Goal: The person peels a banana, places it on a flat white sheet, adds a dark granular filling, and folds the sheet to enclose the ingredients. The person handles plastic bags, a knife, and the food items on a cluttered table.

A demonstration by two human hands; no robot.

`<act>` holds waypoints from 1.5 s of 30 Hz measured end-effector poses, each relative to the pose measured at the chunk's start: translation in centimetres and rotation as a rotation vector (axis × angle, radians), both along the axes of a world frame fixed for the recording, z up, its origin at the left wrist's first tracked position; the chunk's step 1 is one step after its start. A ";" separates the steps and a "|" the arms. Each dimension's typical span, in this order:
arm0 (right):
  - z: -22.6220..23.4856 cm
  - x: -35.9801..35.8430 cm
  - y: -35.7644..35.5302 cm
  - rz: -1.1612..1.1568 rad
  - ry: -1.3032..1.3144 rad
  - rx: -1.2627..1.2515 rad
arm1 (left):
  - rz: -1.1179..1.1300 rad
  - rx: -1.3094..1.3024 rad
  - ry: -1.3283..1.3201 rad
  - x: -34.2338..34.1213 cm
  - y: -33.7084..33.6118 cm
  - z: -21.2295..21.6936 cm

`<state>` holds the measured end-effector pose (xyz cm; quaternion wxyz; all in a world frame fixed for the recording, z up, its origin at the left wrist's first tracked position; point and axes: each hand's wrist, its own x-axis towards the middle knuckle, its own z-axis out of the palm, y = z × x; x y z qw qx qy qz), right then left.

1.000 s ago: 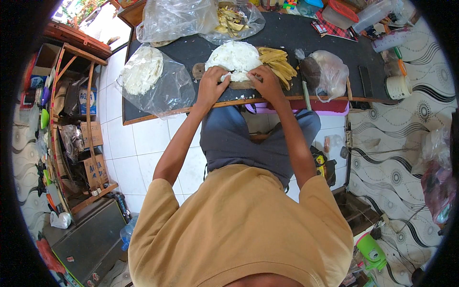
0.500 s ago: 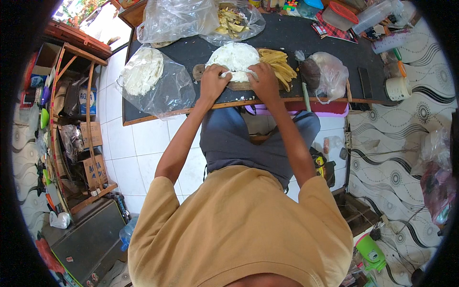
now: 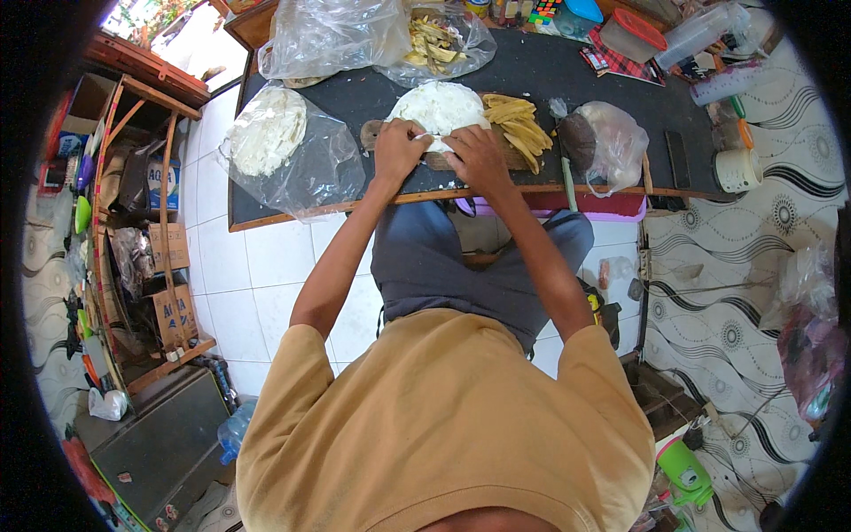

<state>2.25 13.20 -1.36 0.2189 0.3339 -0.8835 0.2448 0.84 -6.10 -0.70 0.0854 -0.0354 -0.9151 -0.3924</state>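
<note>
A round white sheet of dough, like a spring roll wrapper (image 3: 441, 105), lies on a wooden board (image 3: 514, 161) near the table's front edge. My left hand (image 3: 399, 149) has its fingers curled in a pinch on the left of the wrapper's near edge, which is folded over. On the right of the same fold, my right hand (image 3: 479, 158) presses with bent fingers close to the left one. What lies inside the fold is hidden. Long yellow banana slices (image 3: 519, 129) are piled on the board's right end, beside my right hand.
To the left, a stack of white wrappers (image 3: 266, 137) rests on a clear plastic bag (image 3: 326, 168). Yellow peels (image 3: 433, 46) sit in another bag at the back. On the right are a knife (image 3: 567, 177), a filled plastic bag (image 3: 616, 142) and a phone (image 3: 678, 160).
My right hand has moved left along the wrapper's near edge, closer to my left hand. The left hand stays at the fold. The whole view has shifted slightly.
</note>
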 end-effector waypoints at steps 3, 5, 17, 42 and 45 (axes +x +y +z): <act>-0.3 -0.4 0.2 -0.006 -0.005 0.030 | -0.002 0.002 0.001 -0.2 0.2 0.2; -0.5 -0.6 0.1 -0.007 -0.004 0.035 | -0.006 0.002 0.040 -0.3 0.1 0.1; 0.3 -1.2 0.2 -0.009 -0.103 0.040 | -0.226 -0.093 0.216 -0.2 -0.5 1.4; 1.0 -3.4 2.2 0.077 -0.591 -0.127 | -0.433 0.026 -0.096 -0.5 -1.0 2.1; 0.5 -4.0 2.2 0.113 -0.528 -0.151 | -0.443 0.073 -0.154 -1.2 -1.2 1.6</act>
